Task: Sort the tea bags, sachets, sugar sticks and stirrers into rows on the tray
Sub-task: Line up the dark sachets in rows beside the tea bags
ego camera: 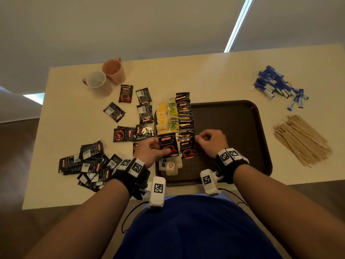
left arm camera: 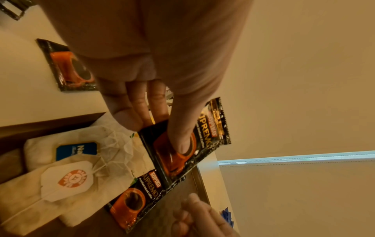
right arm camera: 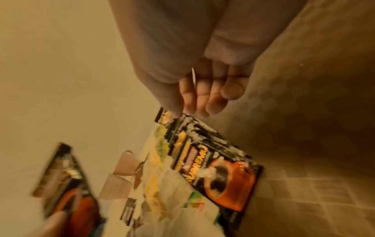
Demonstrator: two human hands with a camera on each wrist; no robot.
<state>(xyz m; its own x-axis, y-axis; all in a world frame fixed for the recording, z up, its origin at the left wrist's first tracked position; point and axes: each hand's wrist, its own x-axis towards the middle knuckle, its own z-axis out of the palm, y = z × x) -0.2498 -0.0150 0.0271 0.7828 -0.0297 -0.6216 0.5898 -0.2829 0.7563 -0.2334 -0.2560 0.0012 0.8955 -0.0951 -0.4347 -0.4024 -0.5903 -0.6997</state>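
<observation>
From the head view, the left hand [ego camera: 149, 150] is pinching a coffee sachet [ego camera: 168, 146], thumb on its face and fingers behind, and holding it over the near left corner of the tray [ego camera: 242, 113]. It looks to be the next one for the sachet row [ego camera: 184, 126], which is running from 12 o'clock toward 6 o'clock beside the tea bags [ego camera: 166, 116]. The overlap there is probably saving room for the other kinds. The right hand [ego camera: 211, 141] is hovering at 3 o'clock of that row, fingers curled; whether it is nipping the row's edge cannot be told here. Loose sachets [ego camera: 87, 161] are waiting on the table at 9 o'clock, sugar sticks [ego camera: 278, 86] at 2 o'clock and stirrers [ego camera: 302, 139] at 3 o'clock, all off the tray, so much sorting is remaining. Two mugs [ego camera: 104, 77] are standing at 11 o'clock.

The left wrist view is showing what the head view is hiding: the thumb [left arm camera: 182, 128] pressing on the printed cup of the held sachet [left arm camera: 182, 144], fingers [left arm camera: 140, 104] backing it, the sachet lifted clear and tilted. Below it are paper tea bags with tags [left arm camera: 67, 179] and the row's nearest sachet [left arm camera: 136, 198].

The right wrist view, blurred, is showing the right hand's fingers [right arm camera: 202, 96] loosely bent just above the far end of the row [right arm camera: 202, 154], with a thin pale sliver between them that cannot be identified; a grip cannot be confirmed.
</observation>
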